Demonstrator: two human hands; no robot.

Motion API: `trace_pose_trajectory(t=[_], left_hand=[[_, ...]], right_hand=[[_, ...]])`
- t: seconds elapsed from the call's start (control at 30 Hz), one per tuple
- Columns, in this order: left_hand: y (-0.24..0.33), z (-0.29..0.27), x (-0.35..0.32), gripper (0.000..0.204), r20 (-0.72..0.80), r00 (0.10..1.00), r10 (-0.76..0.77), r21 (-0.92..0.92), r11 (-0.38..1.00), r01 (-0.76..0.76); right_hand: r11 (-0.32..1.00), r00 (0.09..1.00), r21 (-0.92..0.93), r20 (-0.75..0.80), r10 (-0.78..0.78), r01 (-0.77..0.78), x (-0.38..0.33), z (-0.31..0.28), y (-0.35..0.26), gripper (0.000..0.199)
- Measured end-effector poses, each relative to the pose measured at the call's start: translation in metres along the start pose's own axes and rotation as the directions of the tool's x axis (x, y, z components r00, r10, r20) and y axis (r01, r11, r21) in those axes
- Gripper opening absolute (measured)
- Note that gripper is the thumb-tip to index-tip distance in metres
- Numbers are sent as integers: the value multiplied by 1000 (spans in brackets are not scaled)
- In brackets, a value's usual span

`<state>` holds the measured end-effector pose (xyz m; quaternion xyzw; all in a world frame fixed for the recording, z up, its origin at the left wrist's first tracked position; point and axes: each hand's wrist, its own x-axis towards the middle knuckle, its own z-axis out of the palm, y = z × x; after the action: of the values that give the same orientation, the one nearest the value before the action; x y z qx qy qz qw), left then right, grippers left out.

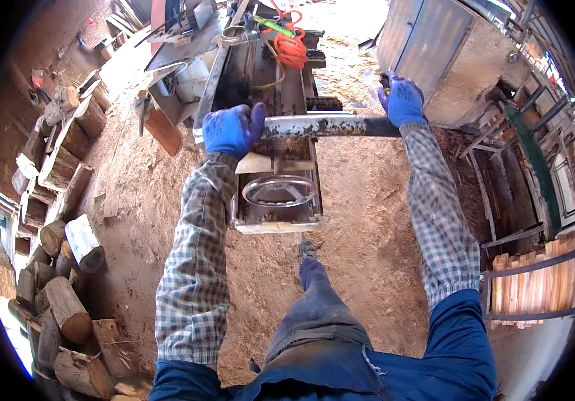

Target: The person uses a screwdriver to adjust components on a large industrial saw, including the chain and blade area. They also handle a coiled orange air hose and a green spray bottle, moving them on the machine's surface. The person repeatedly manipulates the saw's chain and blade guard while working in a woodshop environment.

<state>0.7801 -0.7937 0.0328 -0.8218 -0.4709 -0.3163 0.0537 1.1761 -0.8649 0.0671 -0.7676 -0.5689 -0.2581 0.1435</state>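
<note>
A long metal bar (pixel 331 125), silvery with dark worn patches, lies crosswise over the narrow machine bed (pixel 291 90). My left hand (pixel 227 132), in a blue-purple glove, is closed over the bar's left part, thumb sticking up. Past the bar's right end, my right hand (pixel 404 100) in a matching glove curls around a small dark handle (pixel 385 81); most of that handle is hidden by the fingers. Just on the near side of the bar, a round metal handwheel (pixel 279 191) sits on the end of the bed, with a pale wood piece (pixel 254 163) beside it.
Cut logs (pixel 67 309) are heaped along the left. An orange coiled hose (pixel 290 51) hangs at the bed's far end. A large metal cabinet (pixel 434 40) stands far right, with a metal rack (pixel 494 174) and stacked boards (pixel 541 277) nearer. Sawdust covers the floor (pixel 367 220).
</note>
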Motion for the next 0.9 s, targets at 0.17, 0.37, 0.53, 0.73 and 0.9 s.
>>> trace_pose_trajectory(t=[0.17, 0.37, 0.53, 0.73, 0.9], left_hand=[[-21, 58, 78, 59, 24, 999, -28, 34, 999, 27], [-40, 105, 149, 61, 38, 997, -65, 35, 997, 63], [-42, 120, 169, 62, 67, 994, -87, 65, 995, 82], [-31, 98, 152, 53, -5, 997, -77, 52, 996, 77], [-11, 64, 106, 46, -118, 993, 7, -47, 999, -13]], right_hand=[[989, 966, 85, 240, 101, -124, 80, 61, 13, 47], [986, 924, 139, 380, 35, -94, 160, 121, 25, 49], [971, 929, 195, 364, 61, -140, 176, 139, 29, 48], [942, 962, 303, 266, 60, -142, 151, 113, 25, 48], [949, 978, 294, 202, 58, -117, 97, 89, 32, 50]])
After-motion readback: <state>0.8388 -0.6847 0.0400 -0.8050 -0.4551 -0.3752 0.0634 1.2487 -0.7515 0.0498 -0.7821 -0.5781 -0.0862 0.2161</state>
